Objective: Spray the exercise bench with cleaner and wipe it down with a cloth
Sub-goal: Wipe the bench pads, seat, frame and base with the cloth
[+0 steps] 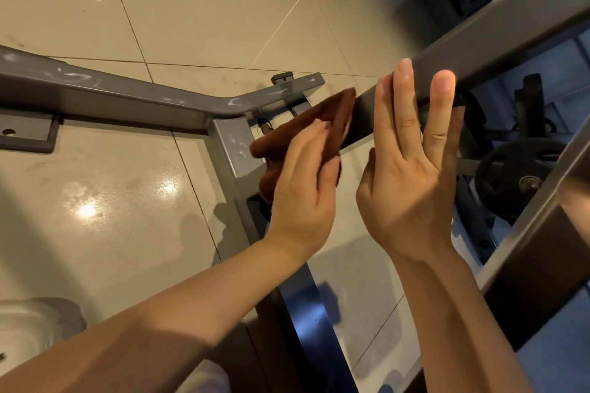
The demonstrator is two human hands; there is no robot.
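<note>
left hand (303, 188): presses brown cloth (306, 124) flat against grey bench frame bar (479, 45) | right hand (412, 175): fingers straight, spread, resting on same bar | weight plate (514, 175) behind | no readable writing

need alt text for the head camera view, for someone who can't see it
A left hand presses a brown cloth against a slanted grey metal bar of a gym frame, while the right hand lies flat on the same bar, fingers straight. Below are beige floor tiles, a grey base frame streaked with white marks, and a black weight plate at right.
</note>
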